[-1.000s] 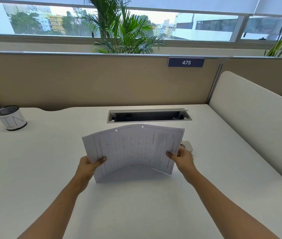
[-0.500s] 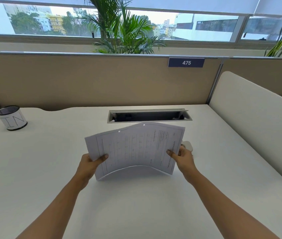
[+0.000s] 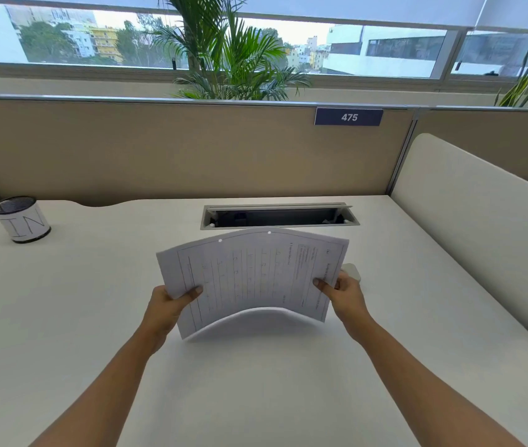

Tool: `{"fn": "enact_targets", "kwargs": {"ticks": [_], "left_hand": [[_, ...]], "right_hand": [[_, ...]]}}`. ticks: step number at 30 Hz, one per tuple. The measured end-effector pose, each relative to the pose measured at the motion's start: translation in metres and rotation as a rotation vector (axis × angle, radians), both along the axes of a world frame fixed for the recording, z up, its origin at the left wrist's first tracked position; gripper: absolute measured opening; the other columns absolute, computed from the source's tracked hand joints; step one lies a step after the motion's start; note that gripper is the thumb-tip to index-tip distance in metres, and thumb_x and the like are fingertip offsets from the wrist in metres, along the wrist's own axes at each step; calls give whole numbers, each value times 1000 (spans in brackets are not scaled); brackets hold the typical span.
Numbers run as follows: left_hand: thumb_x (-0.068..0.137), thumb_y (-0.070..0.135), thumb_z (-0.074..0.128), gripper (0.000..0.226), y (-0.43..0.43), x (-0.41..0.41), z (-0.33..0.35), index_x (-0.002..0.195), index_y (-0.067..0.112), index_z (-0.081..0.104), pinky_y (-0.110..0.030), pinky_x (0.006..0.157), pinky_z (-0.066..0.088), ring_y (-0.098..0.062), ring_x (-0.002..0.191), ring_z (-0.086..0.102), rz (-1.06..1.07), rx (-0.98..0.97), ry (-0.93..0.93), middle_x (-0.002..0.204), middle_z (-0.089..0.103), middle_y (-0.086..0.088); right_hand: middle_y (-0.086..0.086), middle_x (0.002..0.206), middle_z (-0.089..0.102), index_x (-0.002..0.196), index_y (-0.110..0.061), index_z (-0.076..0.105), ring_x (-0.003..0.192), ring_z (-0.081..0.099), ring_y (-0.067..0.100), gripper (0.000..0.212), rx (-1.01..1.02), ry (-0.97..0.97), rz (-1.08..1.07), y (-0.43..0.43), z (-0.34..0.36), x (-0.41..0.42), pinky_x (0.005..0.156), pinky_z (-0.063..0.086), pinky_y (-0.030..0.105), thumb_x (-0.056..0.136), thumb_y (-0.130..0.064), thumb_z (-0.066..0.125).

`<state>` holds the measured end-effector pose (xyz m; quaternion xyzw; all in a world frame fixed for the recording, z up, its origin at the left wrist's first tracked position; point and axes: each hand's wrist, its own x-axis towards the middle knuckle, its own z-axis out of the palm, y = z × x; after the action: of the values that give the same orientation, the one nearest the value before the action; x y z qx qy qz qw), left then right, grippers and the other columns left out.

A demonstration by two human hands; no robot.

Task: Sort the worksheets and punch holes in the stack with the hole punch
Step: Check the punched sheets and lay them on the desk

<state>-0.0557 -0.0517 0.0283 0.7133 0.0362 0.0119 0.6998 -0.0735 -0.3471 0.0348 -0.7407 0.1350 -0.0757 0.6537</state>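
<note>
I hold a stack of printed worksheets (image 3: 256,272) above the white desk (image 3: 95,317), bowed upward in the middle, with two punched holes showing along its far edge. My left hand (image 3: 169,306) grips the stack's left edge, thumb on top. My right hand (image 3: 341,293) grips the right edge the same way. A small white object, possibly the hole punch (image 3: 351,271), lies on the desk just behind my right hand, mostly hidden by the paper and the hand.
A black mesh cup with a white band (image 3: 20,219) stands at the far left. An open cable tray (image 3: 280,216) is sunk into the desk behind the paper. Beige partitions (image 3: 191,150) close the back; a cream divider (image 3: 469,227) bounds the right.
The stack has been lifted slightly and its arch has grown; both hands keep their grip and have barely moved.
</note>
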Motion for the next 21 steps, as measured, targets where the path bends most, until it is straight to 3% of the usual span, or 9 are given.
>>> {"fn": "enact_targets", "kwargs": {"ticks": [3,7,13,17,21], "left_hand": [[78,4,67,41,1,0,2,118,6,56,-39,91,45,-28,102,56,5,-2,-11,109,62,-11],[81,9,65,43,-1,-1,-2,122,5,54,-37,89,43,-28,105,55,-20,-4,13,112,61,-10],[84,18,62,32,-7,0,1,115,8,57,-42,89,46,-28,98,57,45,20,19,102,62,-7],[85,18,62,21,-7,0,2,104,11,59,-43,85,49,-27,89,61,64,-6,27,91,65,0],[85,13,61,17,-13,-1,4,101,10,58,-33,69,50,-23,81,61,106,-107,16,87,64,0]], "right_hand": [[9,115,63,114,-9,59,105,57,30,28,9,0,-15,-1,1,1,92,48,43,86,-11,62],[7,116,63,112,-13,59,100,56,21,28,-9,10,30,-2,-5,0,84,45,31,85,-15,63],[8,120,60,121,-8,52,99,53,19,38,-102,43,-62,-3,-10,3,85,42,28,86,-20,63],[11,127,52,128,-9,43,112,50,24,50,-155,123,-113,-7,-16,5,87,38,28,85,-20,65],[10,132,46,133,-8,38,122,45,26,58,-136,249,-99,-4,-23,2,94,37,32,84,-24,65]]}}
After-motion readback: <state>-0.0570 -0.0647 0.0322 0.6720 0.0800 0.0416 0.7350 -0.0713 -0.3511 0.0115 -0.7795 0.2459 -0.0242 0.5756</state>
